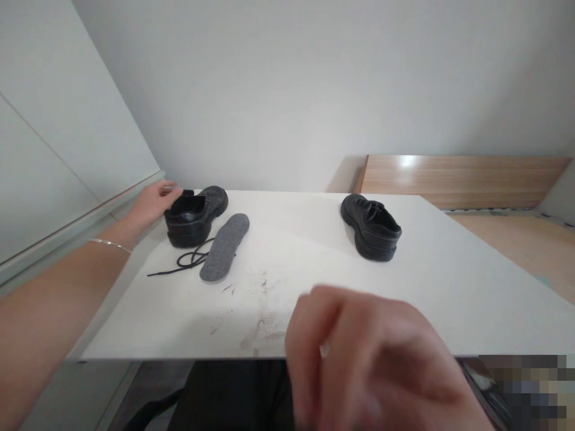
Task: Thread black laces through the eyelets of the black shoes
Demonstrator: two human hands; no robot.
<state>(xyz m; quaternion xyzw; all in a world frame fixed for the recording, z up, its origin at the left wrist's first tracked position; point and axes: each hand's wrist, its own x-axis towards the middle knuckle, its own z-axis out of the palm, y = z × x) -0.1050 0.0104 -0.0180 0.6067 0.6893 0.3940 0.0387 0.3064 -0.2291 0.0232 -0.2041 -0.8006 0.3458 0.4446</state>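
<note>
My left hand (155, 200) reaches out to the heel of a black shoe (196, 215) at the table's far left, its fingers resting on the back rim. A silver bracelet sits on that wrist. Beside the shoe lie a grey insole (225, 246) and a loose black lace (188, 261). A second black shoe (371, 226), laced, stands at the far right of the white table (449, 281). My right hand (363, 365) hangs close to the camera over the table's near edge, blurred, fingers curled loosely, with nothing visible in it.
White wall panels run along the left side. A wooden board (458, 179) lies low against the wall behind the table on the right, with wooden floor beyond. Scuff marks (260, 311) stain the table's near middle.
</note>
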